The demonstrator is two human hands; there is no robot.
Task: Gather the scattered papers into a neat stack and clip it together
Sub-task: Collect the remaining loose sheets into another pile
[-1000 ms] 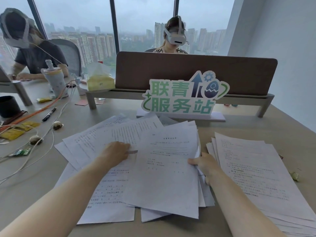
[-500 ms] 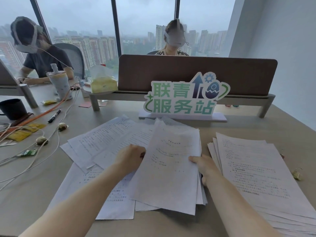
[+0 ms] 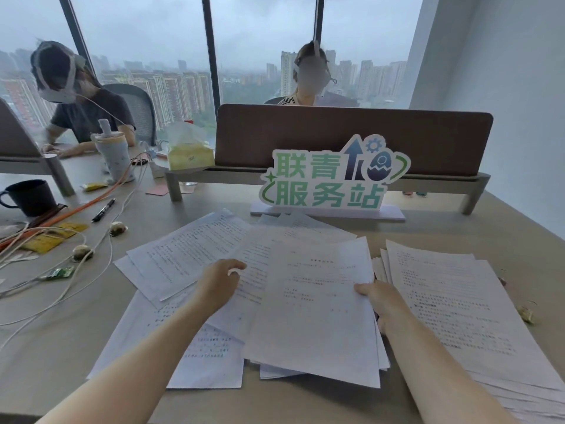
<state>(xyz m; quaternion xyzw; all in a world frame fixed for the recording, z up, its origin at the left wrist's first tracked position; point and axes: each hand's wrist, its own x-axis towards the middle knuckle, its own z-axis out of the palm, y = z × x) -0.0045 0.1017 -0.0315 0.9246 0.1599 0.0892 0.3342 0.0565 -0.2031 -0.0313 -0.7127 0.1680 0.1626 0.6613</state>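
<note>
**Loose sheets being gathered, stack not yet squared**

The grip of the right hand is closed on the right edge of the top sheet, thumb on top and the other fingers hidden beneath, apparently pinching several sheets at once. The left hand is laid on the spread papers with fingers loosely curled and nothing pinched; only downward pressure is applied, so its grip is open.

The papers are fanned over the middle of the tabletop, corners pointing different ways, some sheets under the left forearm. A second pile lies just beside the right hand, itself slightly offset. No clip can be made out with certainty; a small yellowish object near the right edge of the tabletop may be one, but it is too small to tell.

For the step to be done well, the fanned sheets should be swept rightward by the flat left palm under the held bundle, not picked one by one. The pinch on the right should be kept light so that sheets can slide in. Once all are collected, the bundle should be stood on a long edge and tapped square before clipping. Risk is judged to be creasing of corners if sheets are pushed against the sign or dragged over the cables at the left.
</note>
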